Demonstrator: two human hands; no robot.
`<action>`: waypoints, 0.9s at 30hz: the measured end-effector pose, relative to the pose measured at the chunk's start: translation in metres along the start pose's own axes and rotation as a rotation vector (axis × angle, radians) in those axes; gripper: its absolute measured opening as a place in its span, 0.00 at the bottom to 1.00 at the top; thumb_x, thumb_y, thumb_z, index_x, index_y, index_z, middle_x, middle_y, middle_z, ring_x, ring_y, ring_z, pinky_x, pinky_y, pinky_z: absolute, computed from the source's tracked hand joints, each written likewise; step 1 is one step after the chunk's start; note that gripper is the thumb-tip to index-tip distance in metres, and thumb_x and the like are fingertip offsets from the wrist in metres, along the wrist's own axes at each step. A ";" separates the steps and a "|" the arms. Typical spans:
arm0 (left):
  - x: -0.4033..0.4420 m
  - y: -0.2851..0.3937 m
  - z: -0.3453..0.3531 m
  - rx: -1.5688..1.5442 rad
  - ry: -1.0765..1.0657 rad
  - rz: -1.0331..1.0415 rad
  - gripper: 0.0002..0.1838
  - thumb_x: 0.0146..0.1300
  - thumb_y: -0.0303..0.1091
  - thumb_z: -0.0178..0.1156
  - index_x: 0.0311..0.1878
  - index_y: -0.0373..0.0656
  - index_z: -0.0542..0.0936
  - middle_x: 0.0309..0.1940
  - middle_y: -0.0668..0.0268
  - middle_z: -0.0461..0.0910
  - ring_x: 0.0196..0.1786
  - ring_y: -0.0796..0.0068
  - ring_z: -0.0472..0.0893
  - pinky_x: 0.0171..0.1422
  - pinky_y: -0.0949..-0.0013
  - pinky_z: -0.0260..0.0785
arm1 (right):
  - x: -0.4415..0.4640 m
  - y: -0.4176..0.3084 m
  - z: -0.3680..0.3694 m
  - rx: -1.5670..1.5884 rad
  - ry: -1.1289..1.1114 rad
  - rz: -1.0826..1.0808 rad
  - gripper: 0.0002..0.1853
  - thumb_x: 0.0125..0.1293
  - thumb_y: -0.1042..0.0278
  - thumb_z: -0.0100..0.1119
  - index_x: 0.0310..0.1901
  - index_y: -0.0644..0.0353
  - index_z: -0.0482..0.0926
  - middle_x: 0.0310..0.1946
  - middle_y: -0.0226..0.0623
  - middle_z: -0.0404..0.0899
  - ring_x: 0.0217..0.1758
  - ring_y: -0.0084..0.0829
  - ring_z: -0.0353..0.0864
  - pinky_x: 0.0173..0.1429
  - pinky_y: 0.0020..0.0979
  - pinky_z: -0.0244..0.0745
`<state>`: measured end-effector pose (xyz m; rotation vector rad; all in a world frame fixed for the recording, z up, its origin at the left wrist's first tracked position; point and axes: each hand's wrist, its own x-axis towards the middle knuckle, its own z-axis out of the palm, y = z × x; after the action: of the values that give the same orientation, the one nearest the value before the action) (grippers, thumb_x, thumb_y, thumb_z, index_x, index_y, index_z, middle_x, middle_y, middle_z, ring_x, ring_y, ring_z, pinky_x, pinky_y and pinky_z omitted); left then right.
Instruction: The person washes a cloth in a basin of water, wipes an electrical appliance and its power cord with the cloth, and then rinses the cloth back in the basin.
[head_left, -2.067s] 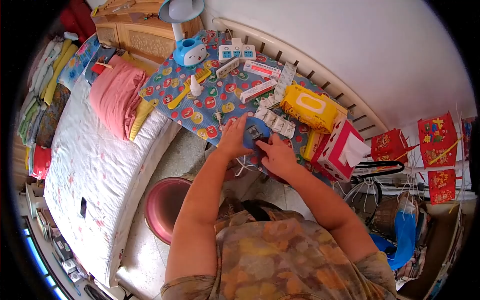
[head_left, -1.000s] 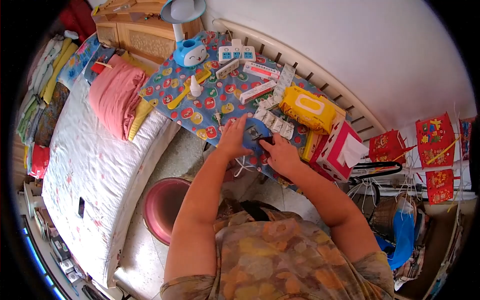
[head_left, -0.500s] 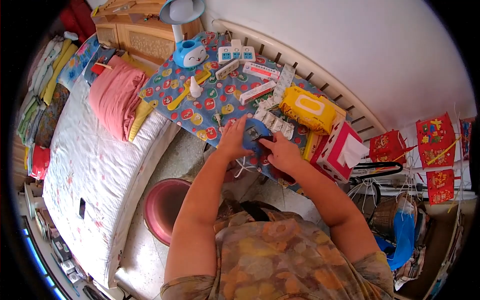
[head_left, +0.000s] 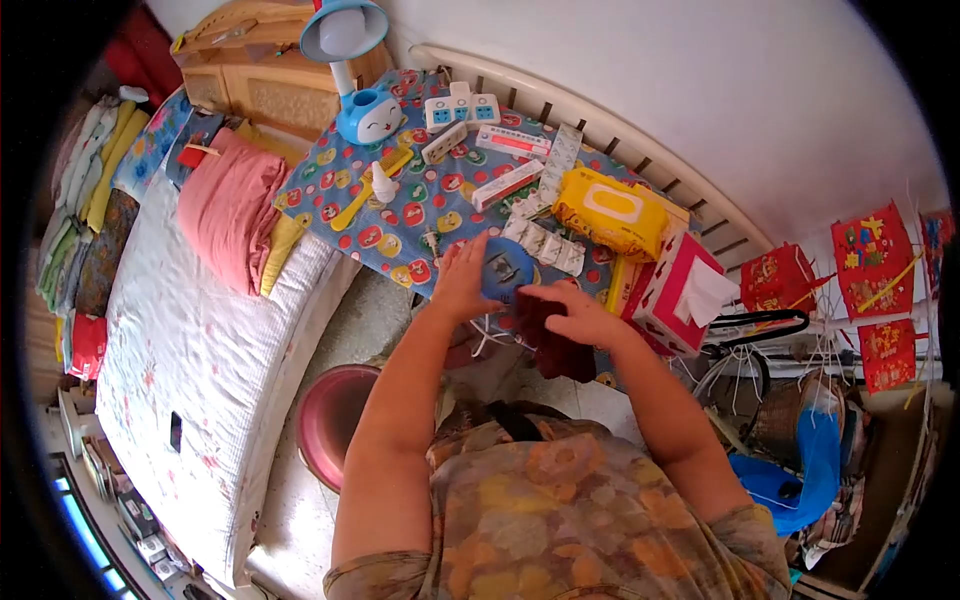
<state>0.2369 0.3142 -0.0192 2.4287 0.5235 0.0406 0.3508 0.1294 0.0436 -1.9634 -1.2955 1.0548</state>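
My left hand [head_left: 462,283] steadies a rounded blue object [head_left: 507,264] with dark markings at the table's near edge. Its fingers and thumb spread around the left side of that object, whose exact kind I cannot make out. My right hand [head_left: 582,315] is closed on a dark red cloth [head_left: 560,350], which hangs over the table edge beside the blue object. A white cord [head_left: 487,335] dangles just below. Blister packs [head_left: 543,245] lie beyond the right hand.
On the patterned tablecloth [head_left: 385,235] stand a blue lamp [head_left: 370,118], white power strips [head_left: 462,108], a yellow wipes pack [head_left: 612,212] and a tissue box [head_left: 668,290]. A bed [head_left: 200,400] is at left; a pink bucket [head_left: 335,420] sits on the floor.
My right hand has pulled back from the blue object's face toward the right and nearer to me. More of the dark red cloth now shows, hanging from it. The left hand stays in place.
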 end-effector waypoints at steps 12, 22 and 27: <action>-0.046 0.002 -0.007 -0.288 0.393 0.078 0.36 0.44 0.33 0.66 0.59 0.43 0.63 0.56 0.56 0.66 0.55 0.57 0.69 0.57 0.60 0.62 | -0.034 0.013 0.000 1.234 0.134 0.220 0.23 0.50 0.81 0.45 0.51 0.58 0.67 0.49 0.38 0.70 0.52 0.34 0.71 0.56 0.35 0.68; -0.084 0.068 0.004 -1.241 -0.007 -0.021 0.22 0.61 0.40 0.55 0.55 0.41 0.65 0.46 0.65 0.70 0.48 0.76 0.69 0.54 0.71 0.61 | -0.028 0.017 0.021 1.435 0.045 0.146 0.21 0.61 0.73 0.45 0.57 0.60 0.64 0.53 0.39 0.69 0.55 0.34 0.70 0.58 0.36 0.68; -0.079 0.069 0.024 -1.427 0.091 -0.308 0.16 0.62 0.39 0.52 0.48 0.39 0.68 0.43 0.65 0.72 0.48 0.76 0.71 0.55 0.70 0.63 | -0.024 0.013 0.027 1.326 0.050 0.333 0.19 0.66 0.65 0.43 0.58 0.59 0.63 0.53 0.38 0.68 0.54 0.34 0.71 0.56 0.35 0.69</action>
<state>0.1929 0.2212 0.0117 0.9523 0.5963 0.2848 0.3288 0.1033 0.0263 -1.1066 -0.0331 1.4434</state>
